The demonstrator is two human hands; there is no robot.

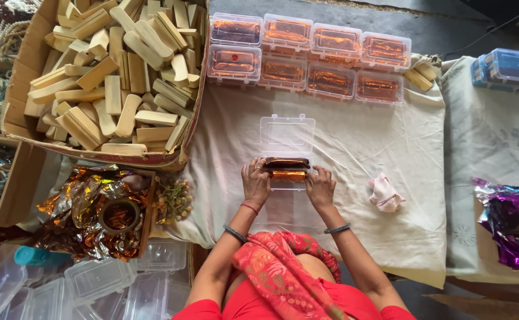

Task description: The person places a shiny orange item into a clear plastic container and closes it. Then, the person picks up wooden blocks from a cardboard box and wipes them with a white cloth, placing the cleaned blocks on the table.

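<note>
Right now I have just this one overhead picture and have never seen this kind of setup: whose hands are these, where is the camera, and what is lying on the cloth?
There is no machine here. A camera worn on a person's head looks straight down at their two bare hands. The left hand and right hand together hold an orange foil-wrapped block with a dark brown piece above it, over an open clear plastic box on the pale cloth-covered table. Further away lie two rows of closed clear boxes with orange-wrapped contents. To the upper left a cardboard carton of pale wooden blocks; below it crumpled orange foil sheets and empty clear boxes. A small pink cloth lies beside the right hand, purple foil at the far right.
</note>
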